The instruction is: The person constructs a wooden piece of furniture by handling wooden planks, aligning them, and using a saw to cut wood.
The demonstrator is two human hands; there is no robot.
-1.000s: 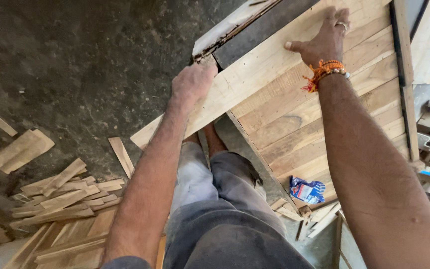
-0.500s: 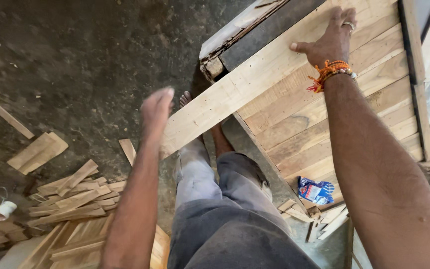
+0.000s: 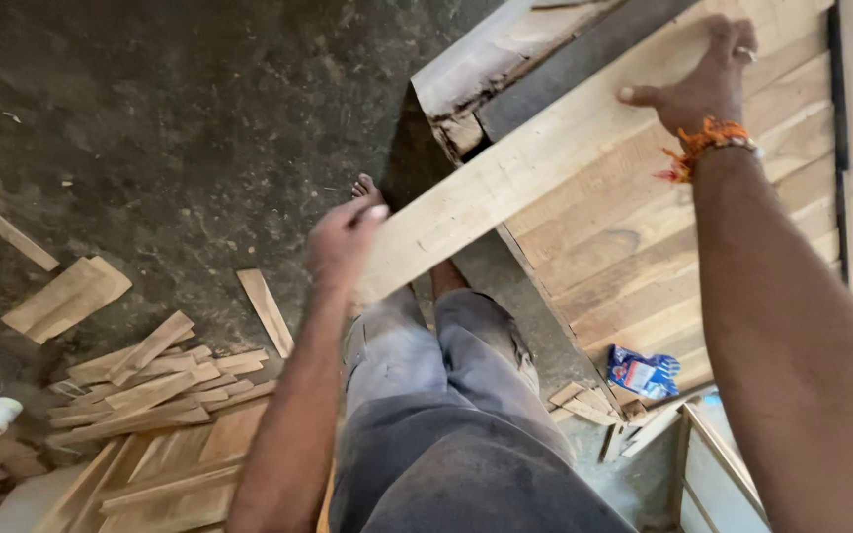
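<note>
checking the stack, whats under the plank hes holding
Under the plank lies a stack of boards, with a darker slab at its far edge. The left hand grips the near end, the right hand presses on top. What lies beneath the boards is covered.

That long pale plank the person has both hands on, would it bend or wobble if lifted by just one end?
The plank looks thick and straight-edged, so it probably stays stiff. It is long, with the left hand at one end and the right hand far along it, so one-ended lifting would likely feel heavy and swing. Its sawn flat faces should not roll.
</note>
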